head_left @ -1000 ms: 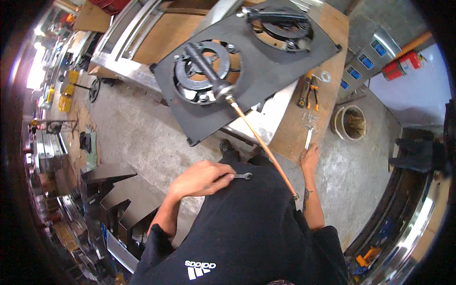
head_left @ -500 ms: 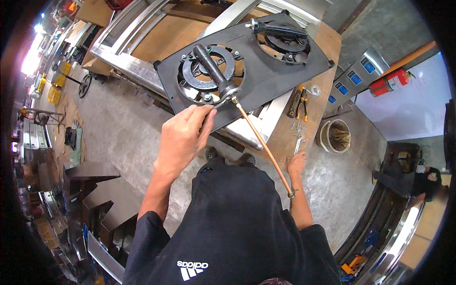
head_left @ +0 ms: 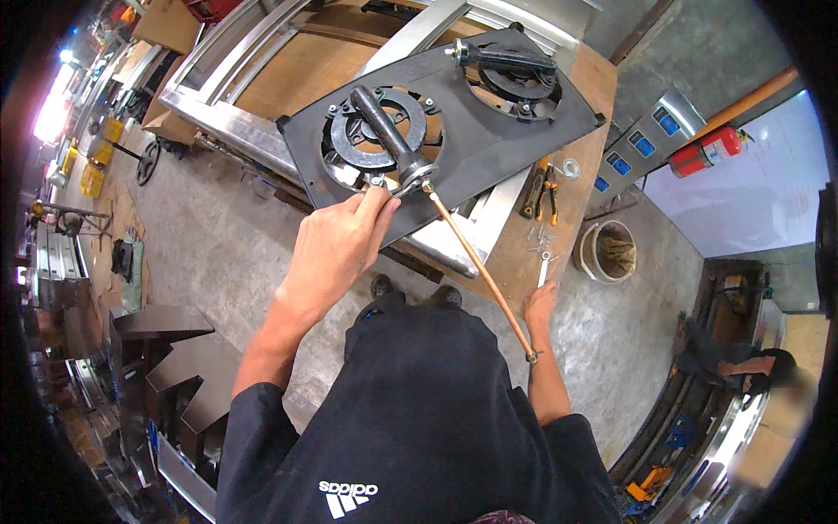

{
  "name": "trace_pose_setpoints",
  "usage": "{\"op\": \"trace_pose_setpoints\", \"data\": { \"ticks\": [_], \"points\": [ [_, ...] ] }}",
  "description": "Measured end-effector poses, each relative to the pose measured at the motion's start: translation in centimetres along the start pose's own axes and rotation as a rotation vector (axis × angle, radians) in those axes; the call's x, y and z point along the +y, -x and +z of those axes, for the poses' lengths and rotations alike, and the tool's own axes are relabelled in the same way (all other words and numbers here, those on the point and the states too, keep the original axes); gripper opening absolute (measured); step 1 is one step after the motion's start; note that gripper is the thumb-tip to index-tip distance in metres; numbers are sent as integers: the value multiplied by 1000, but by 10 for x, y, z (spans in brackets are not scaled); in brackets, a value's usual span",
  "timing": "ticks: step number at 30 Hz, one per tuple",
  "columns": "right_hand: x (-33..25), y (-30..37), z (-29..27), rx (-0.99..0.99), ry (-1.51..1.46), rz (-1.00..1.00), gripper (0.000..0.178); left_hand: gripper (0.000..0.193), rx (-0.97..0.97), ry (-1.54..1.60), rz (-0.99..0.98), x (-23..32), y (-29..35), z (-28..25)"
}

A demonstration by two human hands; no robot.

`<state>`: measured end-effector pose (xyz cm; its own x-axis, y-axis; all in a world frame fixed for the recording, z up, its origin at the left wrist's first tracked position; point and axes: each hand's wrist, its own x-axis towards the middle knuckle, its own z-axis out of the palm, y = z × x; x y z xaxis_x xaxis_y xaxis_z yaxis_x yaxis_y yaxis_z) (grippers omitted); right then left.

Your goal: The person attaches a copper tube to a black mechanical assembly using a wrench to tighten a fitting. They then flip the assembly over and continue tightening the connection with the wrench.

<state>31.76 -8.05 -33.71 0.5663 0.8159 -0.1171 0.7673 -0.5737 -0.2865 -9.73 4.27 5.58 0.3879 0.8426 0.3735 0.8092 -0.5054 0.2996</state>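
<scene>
My left hand (head_left: 336, 244) is closed on a small metal wrench (head_left: 400, 191), mostly hidden by the fingers. Its end meets the base of a black burner tube (head_left: 384, 127), by the brass fitting (head_left: 427, 187). From that fitting a thin copper pipe (head_left: 480, 266) slants down toward me, its free end passing over my right forearm. Lower right, at the bench edge, my right hand (head_left: 541, 301) grips a combination wrench (head_left: 543, 271), ring end pointing away. The burner belongs to a dark cooktop panel (head_left: 471, 144); a second burner (head_left: 515, 70) sits at its far right.
Pliers (head_left: 550, 194), a dark-handled tool (head_left: 532, 194), a tape roll (head_left: 570, 168) and several screws (head_left: 541, 234) lie on the wooden bench (head_left: 594, 96). A bucket (head_left: 608, 251) stands right of it. Beyond are a fire extinguisher (head_left: 703, 155) and another person (head_left: 742, 362).
The view has shifted slightly. Both hands keep their grips in nearly the same places, the left wrench still at the fitting. The person at far right has changed posture.
</scene>
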Motion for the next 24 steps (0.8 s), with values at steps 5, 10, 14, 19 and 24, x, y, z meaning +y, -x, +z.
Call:
{"op": "trace_pose_setpoints", "data": {
  "ticks": [5, 10, 14, 19, 24],
  "points": [
    [-5, 18, -20, 157, -176, -26, 29, 18, 11, 2, -63, -8, 16, 31],
    [-33, 26, -87, 227, -461, -55, 25, 19, 65, -7, -63, -14, 22, 54],
    [-76, 21, -162, 210, -554, -73, 28, 18, 38, -7, -88, -15, 23, 66],
    [-146, 26, -263, 26, -1159, -89, 35, 14, 155, 142, -47, -17, 22, 70],
    [-222, 33, -316, 101, -1284, -439, 34, 12, 209, 282, -46, -15, 19, 61]
  ]
}}
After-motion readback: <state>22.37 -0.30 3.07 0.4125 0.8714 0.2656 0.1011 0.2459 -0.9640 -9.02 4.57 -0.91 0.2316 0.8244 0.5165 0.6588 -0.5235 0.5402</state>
